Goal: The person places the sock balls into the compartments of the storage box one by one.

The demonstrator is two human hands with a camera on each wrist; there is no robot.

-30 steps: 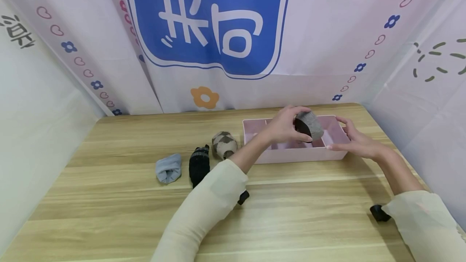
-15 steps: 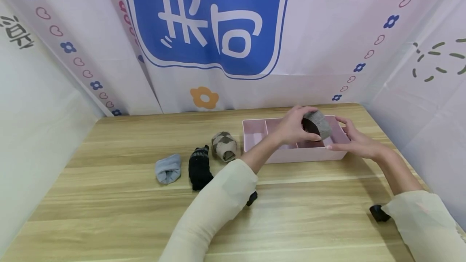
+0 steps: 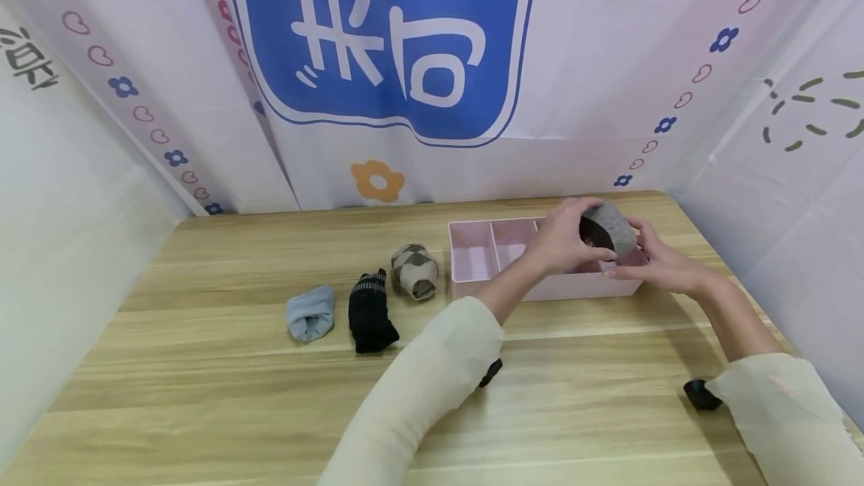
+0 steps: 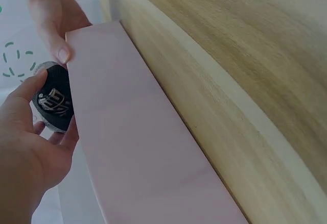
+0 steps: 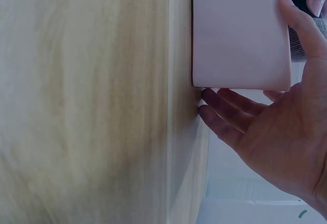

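My left hand (image 3: 563, 238) grips a rolled grey-and-black sock (image 3: 613, 227) over the right end of a pink divided box (image 3: 472, 289). In the left wrist view the black side of the sock (image 4: 53, 101) carries a pale emblem, and part of the sock is hidden behind the box wall. My right hand (image 3: 664, 261) holds the box at its right end. There, the right wrist view has the thumb (image 5: 301, 25) over the rim at the front wall and the other fingers (image 5: 225, 109) against the end wall.
Left of the box lie a brown-and-beige checked rolled sock (image 3: 415, 271), a black rolled sock (image 3: 370, 313) and a light blue rolled sock (image 3: 310, 313) on the wooden table (image 3: 202, 396). A printed cloth backdrop (image 3: 580, 96) rises behind the table.
My left hand has moved to the right along the box with the grey-and-black sock, uncovering more of the left compartments. My right hand has stayed at the box's end.
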